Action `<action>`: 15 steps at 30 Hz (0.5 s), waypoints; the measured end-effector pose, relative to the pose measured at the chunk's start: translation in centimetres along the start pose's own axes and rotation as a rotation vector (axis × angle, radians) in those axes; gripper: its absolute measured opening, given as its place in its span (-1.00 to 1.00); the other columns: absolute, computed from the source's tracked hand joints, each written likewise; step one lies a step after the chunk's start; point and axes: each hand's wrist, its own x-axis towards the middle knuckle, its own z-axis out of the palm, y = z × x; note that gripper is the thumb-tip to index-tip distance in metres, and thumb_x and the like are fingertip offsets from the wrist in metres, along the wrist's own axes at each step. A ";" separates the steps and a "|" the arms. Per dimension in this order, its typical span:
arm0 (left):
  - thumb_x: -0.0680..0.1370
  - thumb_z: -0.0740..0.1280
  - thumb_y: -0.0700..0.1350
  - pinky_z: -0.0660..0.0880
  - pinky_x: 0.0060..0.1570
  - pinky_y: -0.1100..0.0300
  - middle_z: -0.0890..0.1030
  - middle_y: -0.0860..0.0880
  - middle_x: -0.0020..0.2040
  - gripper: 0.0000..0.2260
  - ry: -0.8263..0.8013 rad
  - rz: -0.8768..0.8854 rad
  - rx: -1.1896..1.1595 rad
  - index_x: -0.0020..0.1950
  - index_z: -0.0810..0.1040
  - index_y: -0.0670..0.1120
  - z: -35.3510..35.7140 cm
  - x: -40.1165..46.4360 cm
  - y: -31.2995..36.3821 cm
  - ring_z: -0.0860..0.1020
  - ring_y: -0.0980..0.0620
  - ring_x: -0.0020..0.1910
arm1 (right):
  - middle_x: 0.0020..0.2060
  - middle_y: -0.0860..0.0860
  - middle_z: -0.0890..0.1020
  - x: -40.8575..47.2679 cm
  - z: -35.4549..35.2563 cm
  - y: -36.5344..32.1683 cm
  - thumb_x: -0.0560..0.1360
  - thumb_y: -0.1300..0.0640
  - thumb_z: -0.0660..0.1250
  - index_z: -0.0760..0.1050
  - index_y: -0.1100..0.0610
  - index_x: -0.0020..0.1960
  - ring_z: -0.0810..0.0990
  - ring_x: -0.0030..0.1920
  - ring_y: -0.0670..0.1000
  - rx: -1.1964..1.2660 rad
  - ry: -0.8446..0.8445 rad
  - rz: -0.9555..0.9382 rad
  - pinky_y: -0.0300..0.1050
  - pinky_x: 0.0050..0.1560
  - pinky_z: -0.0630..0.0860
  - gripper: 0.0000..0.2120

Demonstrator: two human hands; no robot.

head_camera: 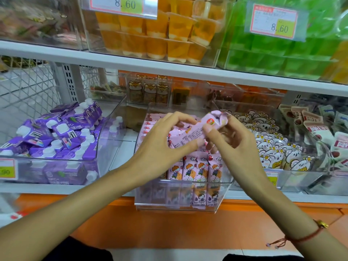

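Two bare forearms reach in from the bottom edge, the right wrist wearing a red string bracelet (301,237) with a small gold charm; dark clothing below them is cut off by the frame. Past them, the left hand (158,146) and right hand (239,146) share one pink packet (194,131), both pinching it between thumb and curled fingers. It is held just above the clear bin (222,189) at the front edge of the shelf (120,189), tilted up toward the right. The packet is long and narrow, pale pink, its upper end crumpled against the right fingers; the fine print along its side is too small to read. Its lower end is hidden behind the left thumb. In the bin stand matching packets (199,174) printed with a cartoon child (the ones behind the front wall look blurred). To the left lie purple pouches (56,132) with white caps, to the right bear-shaped packs (273,147). Farther up, orange jelly cups (160,34) and green ones (273,59) fill boxes cut off at the top
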 end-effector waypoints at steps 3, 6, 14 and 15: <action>0.47 0.15 0.39 0.37 0.21 0.25 0.46 0.30 0.29 -0.51 -0.085 -0.167 -0.111 0.36 0.36 0.27 -0.5 0.4 -0.5 0.42 0.35 0.24 | -0.18 -0.02 0.64 0.1 -0.8 0.1 0.47 0.04 0.32 0.52 0.11 0.10 0.64 -0.18 -0.06 0.134 -0.039 0.041 -0.28 -0.15 0.55 -0.76; 0.46 0.25 0.27 0.50 0.11 0.17 0.56 0.22 0.19 -0.52 -0.078 -0.204 -0.173 0.31 0.48 0.10 -0.4 0.8 -0.9 0.55 0.23 0.11 | -0.05 -0.06 0.67 0.3 -1.4 0.3 0.51 0.01 0.33 0.50 0.08 0.16 0.66 -0.03 -0.03 0.172 -0.072 0.094 -0.25 -0.06 0.56 -0.73; 0.43 0.44 0.11 0.36 0.07 0.47 0.48 0.20 0.22 -0.55 -0.002 0.008 0.052 0.28 0.43 0.11 1.5 2.5 -0.9 0.44 0.31 0.15 | -0.12 0.03 0.69 1.2 -2.4 1.0 0.52 0.03 0.31 0.52 0.16 0.06 0.67 -0.13 -0.06 0.190 0.229 0.206 -0.27 -0.17 0.57 -0.78; 0.43 0.43 0.15 0.33 0.12 0.41 0.43 0.17 0.29 -0.46 -0.035 -0.024 0.124 0.36 0.37 0.09 1.9 3.1 -1.2 0.39 0.27 0.21 | -0.07 0.06 0.69 1.3 -2.8 1.2 0.54 0.06 0.30 0.50 0.18 0.10 0.68 -0.10 -0.06 0.183 0.286 0.205 -0.26 -0.14 0.58 -0.78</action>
